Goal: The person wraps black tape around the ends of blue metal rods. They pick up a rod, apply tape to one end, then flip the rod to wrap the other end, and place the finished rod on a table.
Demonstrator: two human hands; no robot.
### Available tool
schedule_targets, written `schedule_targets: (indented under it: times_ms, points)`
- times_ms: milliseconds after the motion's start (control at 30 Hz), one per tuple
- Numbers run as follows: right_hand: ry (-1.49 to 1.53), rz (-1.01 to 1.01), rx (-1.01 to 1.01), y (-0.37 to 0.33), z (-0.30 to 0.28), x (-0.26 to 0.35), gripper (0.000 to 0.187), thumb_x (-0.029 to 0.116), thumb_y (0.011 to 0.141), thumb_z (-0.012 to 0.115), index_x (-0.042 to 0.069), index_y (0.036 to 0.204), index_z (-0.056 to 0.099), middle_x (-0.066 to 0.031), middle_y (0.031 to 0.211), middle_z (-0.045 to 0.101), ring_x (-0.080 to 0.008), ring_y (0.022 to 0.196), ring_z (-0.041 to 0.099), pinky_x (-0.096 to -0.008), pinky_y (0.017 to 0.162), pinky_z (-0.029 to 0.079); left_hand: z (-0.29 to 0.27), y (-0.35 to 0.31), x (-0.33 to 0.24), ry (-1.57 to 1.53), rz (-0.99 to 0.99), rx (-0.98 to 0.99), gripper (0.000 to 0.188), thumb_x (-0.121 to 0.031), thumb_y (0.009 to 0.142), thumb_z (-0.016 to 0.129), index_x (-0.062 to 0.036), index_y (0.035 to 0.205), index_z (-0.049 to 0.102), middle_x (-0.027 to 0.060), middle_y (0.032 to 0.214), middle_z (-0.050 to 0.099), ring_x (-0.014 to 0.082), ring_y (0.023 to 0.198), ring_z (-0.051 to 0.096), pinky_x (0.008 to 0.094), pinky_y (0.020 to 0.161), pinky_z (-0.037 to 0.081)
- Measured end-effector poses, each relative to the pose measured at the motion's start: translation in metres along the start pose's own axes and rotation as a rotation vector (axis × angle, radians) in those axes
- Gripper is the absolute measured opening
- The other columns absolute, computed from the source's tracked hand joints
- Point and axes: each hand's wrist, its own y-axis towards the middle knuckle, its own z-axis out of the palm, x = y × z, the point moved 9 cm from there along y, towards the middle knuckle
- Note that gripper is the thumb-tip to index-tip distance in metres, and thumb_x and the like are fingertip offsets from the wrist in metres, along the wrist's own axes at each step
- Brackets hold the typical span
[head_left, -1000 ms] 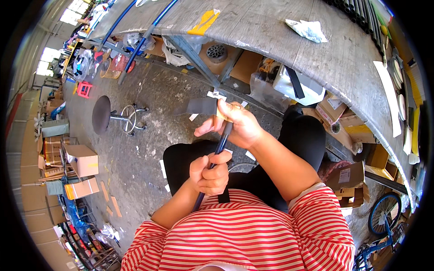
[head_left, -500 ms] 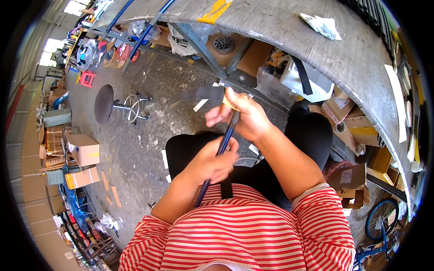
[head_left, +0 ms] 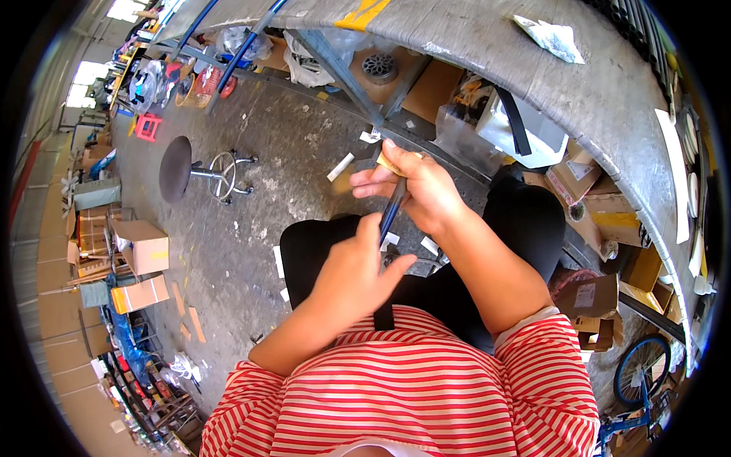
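Note:
A dark blue tube slants between my hands in front of my lap. My right hand is closed around its upper part, and a small yellow piece shows by the thumb and fingers. Beside that hand on the left is a faint brownish blur that I cannot make out. My left hand lies against the lower part of the tube, its fingers stretched and the thumb spread apart. The tube's lower end is hidden behind this hand.
A grey-topped workbench curves along the far and right sides. Under it stand a white foam box and cardboard boxes. A round stool stands to the left, with cartons nearby. White scraps lie on the floor.
My left hand has loosened from its curled grip, with its thumb now spread. The dark strip beside my right hand no longer shows clearly. The tube's lower length has gone out of sight.

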Motion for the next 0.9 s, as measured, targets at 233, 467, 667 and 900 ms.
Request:
schedule_targets:
  times_ms: [233,467,667,900]
  points:
    - [0.058,-0.149,0.375,-0.010,0.032,0.013,0.051,0.039,0.093,0.034,0.005,0.060,0.054,-0.0208,0.079,0.064,-0.0306,0.077,0.063,-0.0476,0.096,0.035,0.040,-0.010,0.002,-1.365,-0.237,0.548,0.025,-0.024,0.085,0.055,-0.0065,0.087,0.038,-0.0032,0.045,0.034,0.0069,0.032,0.037,0.0193,0.031,0.031]
    - [-0.050,0.012,-0.050,-0.001,-0.004,0.003,0.044,0.035,0.091,0.044,0.000,0.067,0.056,-0.0246,0.084,0.062,-0.0312,0.087,0.061,-0.0410,0.084,0.045,0.000,-0.002,-0.007,0.130,0.011,-0.048,0.038,-0.026,0.079,0.064,-0.0003,0.097,0.043,-0.0020,0.047,0.037,0.0071,0.036,0.039,0.0214,0.039,0.034]
    - [0.028,-0.179,0.393,-0.005,0.030,0.017,0.044,0.037,0.091,0.043,0.004,0.063,0.053,-0.0237,0.083,0.063,-0.0310,0.087,0.061,-0.0420,0.095,0.035,0.042,-0.015,0.003,-1.253,-0.273,0.504,0.040,-0.026,0.082,0.060,0.0011,0.104,0.040,-0.0013,0.047,0.039,0.0090,0.035,0.040,0.0219,0.037,0.034]
    - [0.029,0.006,-0.028,0.003,-0.003,0.000,0.044,0.035,0.091,0.041,0.002,0.066,0.055,-0.0239,0.081,0.062,-0.0349,0.084,0.061,-0.0445,0.093,0.037,-0.005,-0.005,-0.018,0.364,0.022,-0.160,0.035,-0.020,0.078,0.063,-0.0005,0.100,0.044,0.0053,0.051,0.045,0.0156,0.038,0.047,0.0259,0.038,0.038]
